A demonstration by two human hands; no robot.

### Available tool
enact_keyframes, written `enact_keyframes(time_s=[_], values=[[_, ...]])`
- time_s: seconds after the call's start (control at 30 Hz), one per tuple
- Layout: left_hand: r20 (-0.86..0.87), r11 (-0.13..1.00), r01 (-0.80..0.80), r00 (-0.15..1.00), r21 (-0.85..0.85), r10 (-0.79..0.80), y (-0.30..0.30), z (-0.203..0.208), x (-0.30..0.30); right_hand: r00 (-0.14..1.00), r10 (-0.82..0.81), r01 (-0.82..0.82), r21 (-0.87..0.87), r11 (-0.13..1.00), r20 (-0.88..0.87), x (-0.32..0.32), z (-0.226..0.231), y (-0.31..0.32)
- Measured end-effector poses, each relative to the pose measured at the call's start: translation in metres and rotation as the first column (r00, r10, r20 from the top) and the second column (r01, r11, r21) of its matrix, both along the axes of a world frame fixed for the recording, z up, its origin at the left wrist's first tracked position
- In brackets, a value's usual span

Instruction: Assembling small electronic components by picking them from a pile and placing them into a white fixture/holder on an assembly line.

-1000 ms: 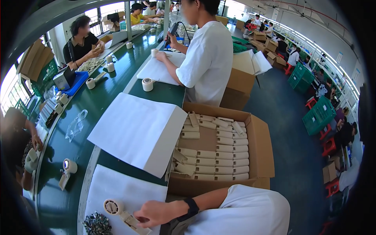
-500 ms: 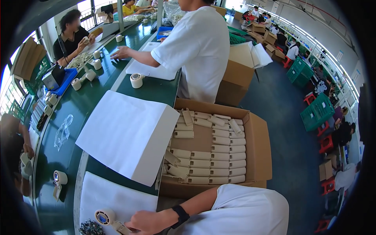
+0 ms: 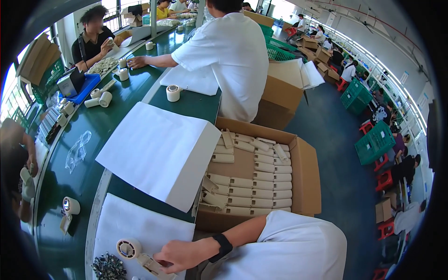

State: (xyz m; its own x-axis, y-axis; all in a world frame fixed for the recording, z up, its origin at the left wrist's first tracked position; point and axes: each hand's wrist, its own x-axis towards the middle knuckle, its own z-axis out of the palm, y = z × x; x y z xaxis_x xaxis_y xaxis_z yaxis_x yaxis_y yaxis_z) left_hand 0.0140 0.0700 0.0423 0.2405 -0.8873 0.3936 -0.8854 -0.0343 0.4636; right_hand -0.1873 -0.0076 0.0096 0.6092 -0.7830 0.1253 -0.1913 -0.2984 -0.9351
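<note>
Near seven o'clock, our right hand (image 3: 179, 255) touches a cream round-headed part (image 3: 146, 262). We have cream pieces (image 3: 261, 193) inside a carton (image 3: 306, 175), between four and five o'clock.

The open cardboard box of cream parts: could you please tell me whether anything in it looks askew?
Yes: at the far left of the cardboard box, one cream piece lies slanted across others, another slanted piece lies far right, and the near-left pieces sit crooked, while most others form neat rows.
</note>
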Motion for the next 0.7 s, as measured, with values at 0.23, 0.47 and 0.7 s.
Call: enact_keyframes(time_s=[0.23, 0.47, 0.7], values=[[-0.432, 0.981, -0.077, 0.89, 0.176, 0.147, 0.003, 0.01, -0.003, 0.998, -0.057, 0.057, -0.017, 0.998, -0.011, 0.0, 0.006, 0.005], [0.659, 0.176, 0.782, 0.605, -0.598, -0.447, -0.054, -0.055, 0.069, 0.988, -0.11, 0.11, -0.002, 0.994, -0.108, 0.008, 0.016, 0.011], [-0.522, 0.99, 0.135, 0.842, -0.042, -0.137, 0.018, -0.001, 0.011, 0.948, -0.161, 0.157, -0.037, 0.987, -0.276, 0.012, 0.023, 0.021]])
